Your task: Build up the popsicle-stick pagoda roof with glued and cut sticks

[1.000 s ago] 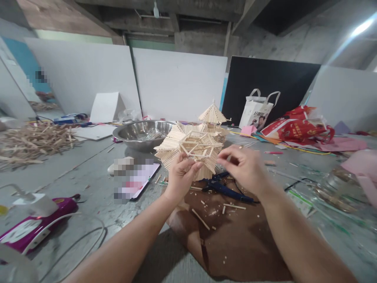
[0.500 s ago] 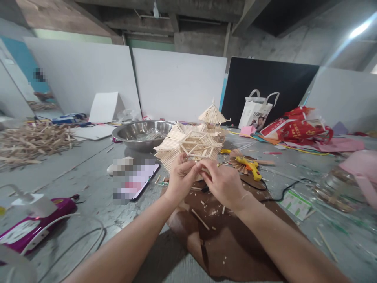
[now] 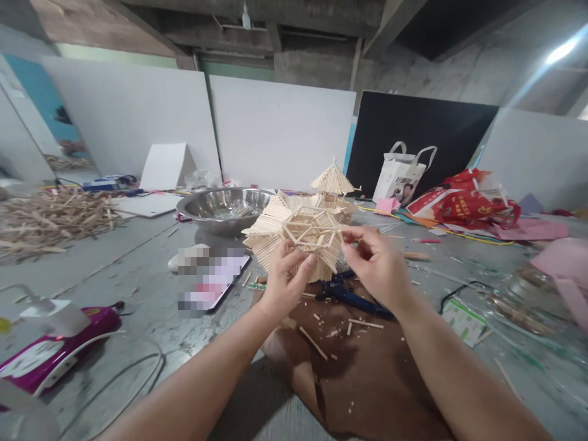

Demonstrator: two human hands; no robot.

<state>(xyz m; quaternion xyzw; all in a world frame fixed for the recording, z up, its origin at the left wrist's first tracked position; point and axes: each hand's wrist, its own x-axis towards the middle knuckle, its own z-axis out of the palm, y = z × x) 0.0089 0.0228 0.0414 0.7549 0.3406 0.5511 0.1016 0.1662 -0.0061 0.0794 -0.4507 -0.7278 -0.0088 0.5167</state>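
Observation:
A model building made of thin wooden sticks point(image 3: 266, 236) stands in front of me, with a layered stick roof. A polygonal open frame of sticks point(image 3: 316, 245) shows over its near side. My left hand point(image 3: 287, 278) is at the frame's lower left edge, fingers curled against it and thumb lifted apart. My right hand point(image 3: 383, 266) pinches at the frame's right corner with thumb and index finger. Whether a separate small stick is in that pinch, I cannot tell. Under the right hand lie dark blue pliers point(image 3: 351, 298) on brown paper point(image 3: 367, 373), among stick scraps.
A steel bowl point(image 3: 197, 214) stands behind left, near a phone point(image 3: 225, 278) and a white mouse-like object point(image 3: 184, 260). A stick pile point(image 3: 55, 223) and a purple power strip point(image 3: 78, 337) lie left. At right are a red bag point(image 3: 459, 199) and a jar point(image 3: 521, 294).
My hands were together in front of the model; the right has moved right and up to the frame's corner. The pliers now show, and the right hand covers the yellow glue gun.

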